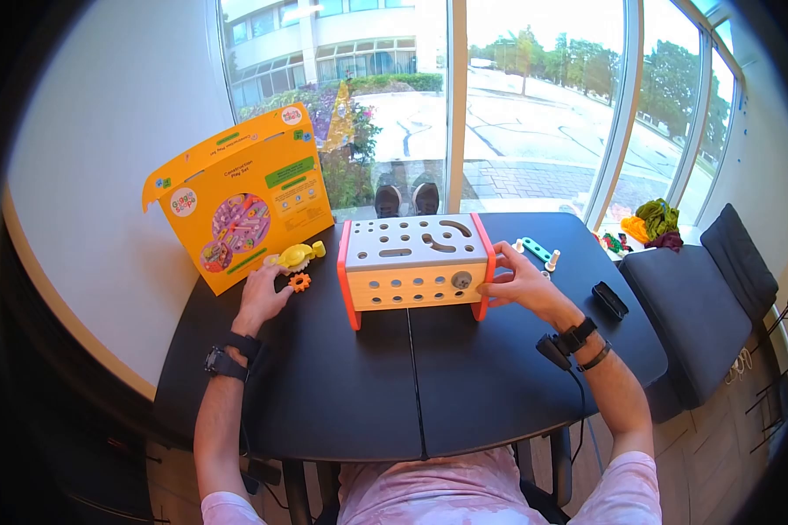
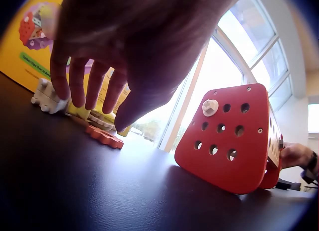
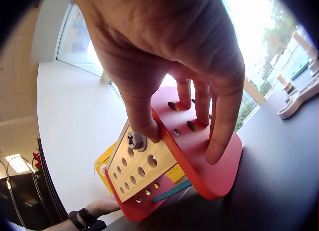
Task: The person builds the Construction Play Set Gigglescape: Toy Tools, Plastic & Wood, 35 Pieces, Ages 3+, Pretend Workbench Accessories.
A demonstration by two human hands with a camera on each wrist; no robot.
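Observation:
A toy workbench with a grey top, wooden front and red end panels stands on the black table. My right hand grips its right red panel, thumb at the front edge and fingers on the outer face. Beside that thumb, a grey bolt sits in a front hole. A pale bolt shows in the left red panel. My left hand reaches down with loose fingers by an orange gear, yellow toy pieces and a pale knobbly piece.
Behind the left hand stands a yellow play-set box. On the table's right lie a green strip with pale bolts and a black case. A dark chair borders the table's right side; windows rise behind.

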